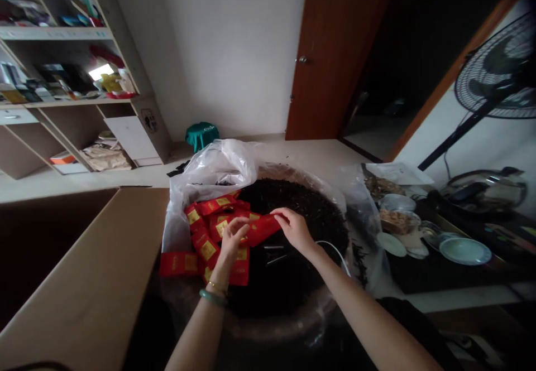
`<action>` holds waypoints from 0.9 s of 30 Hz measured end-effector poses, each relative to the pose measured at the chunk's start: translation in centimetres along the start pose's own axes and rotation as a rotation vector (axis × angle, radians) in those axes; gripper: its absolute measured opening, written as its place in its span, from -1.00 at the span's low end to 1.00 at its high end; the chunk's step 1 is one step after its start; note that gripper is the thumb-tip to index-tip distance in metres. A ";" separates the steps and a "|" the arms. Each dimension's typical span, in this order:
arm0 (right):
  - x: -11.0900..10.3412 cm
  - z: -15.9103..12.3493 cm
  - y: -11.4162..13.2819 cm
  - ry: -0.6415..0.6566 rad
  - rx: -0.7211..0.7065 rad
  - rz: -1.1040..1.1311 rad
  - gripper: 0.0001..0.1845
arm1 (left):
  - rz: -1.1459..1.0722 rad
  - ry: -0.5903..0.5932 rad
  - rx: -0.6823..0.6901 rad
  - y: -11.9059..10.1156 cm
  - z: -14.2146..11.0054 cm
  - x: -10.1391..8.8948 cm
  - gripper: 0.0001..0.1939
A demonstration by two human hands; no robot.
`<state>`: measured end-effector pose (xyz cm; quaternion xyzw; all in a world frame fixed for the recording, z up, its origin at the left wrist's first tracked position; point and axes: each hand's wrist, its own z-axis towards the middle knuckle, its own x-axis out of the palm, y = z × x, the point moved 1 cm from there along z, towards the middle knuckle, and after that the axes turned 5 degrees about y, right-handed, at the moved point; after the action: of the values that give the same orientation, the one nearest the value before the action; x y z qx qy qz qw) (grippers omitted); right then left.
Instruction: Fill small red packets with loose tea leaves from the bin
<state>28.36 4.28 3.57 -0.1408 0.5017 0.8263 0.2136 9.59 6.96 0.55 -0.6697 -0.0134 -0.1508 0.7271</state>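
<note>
A glossy red packet [264, 230] is stretched between my two hands, above dark loose leaves that look like tea [293, 282]. My right hand [294, 229] pinches its upper right end between thumb and fingers. At the other end, the curled fingers of my left hand [233, 238] close on the packet's edge. Under and beside my left hand lies a pile of red packets with gold labels [207, 248]. The leaves fill a wide round container lined with clear plastic [226, 162]. Two short shiny metal strips [275, 259] rest on the leaves, their kind unclear.
An open cardboard box [138, 231] stands at the left. To the right, a low dark table carries a pale dish [464, 251], clear tubs [397, 203] and a glass kettle [486, 189]. A standing fan [498, 70], a teal-covered stool [202, 135] and shelves [62, 103] are farther off.
</note>
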 end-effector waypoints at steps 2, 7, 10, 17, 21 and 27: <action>-0.5 0.0 0.3 0.119 -0.115 -0.084 -0.79 | 0.054 0.142 -0.015 -0.2 0.0 0.1 -0.53; 0.0 -0.3 0.1 0.028 -0.219 -0.251 -0.64 | 0.235 0.222 -0.016 0.2 -0.5 1.7 -0.64; 0.6 -0.5 -0.2 -0.146 -0.255 -0.373 -0.63 | 0.208 0.103 0.012 0.5 -0.6 2.3 -0.61; 0.7 -0.9 0.1 -0.171 -0.411 -0.519 -0.62 | 0.151 0.001 0.015 0.2 -0.6 2.3 -0.59; 0.6 -0.9 -0.2 -0.108 -0.422 -0.566 -0.59 | 0.140 -0.013 0.003 0.7 -0.6 2.2 -0.60; 0.6 -1.1 -0.8 -0.063 -0.413 -0.516 -0.55 | 0.175 -0.024 0.027 1.3 -0.4 2.0 -0.66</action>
<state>28.23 3.78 2.15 -0.2778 0.2645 0.8332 0.3983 11.77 6.27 -0.34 -0.6603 0.0346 -0.0783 0.7461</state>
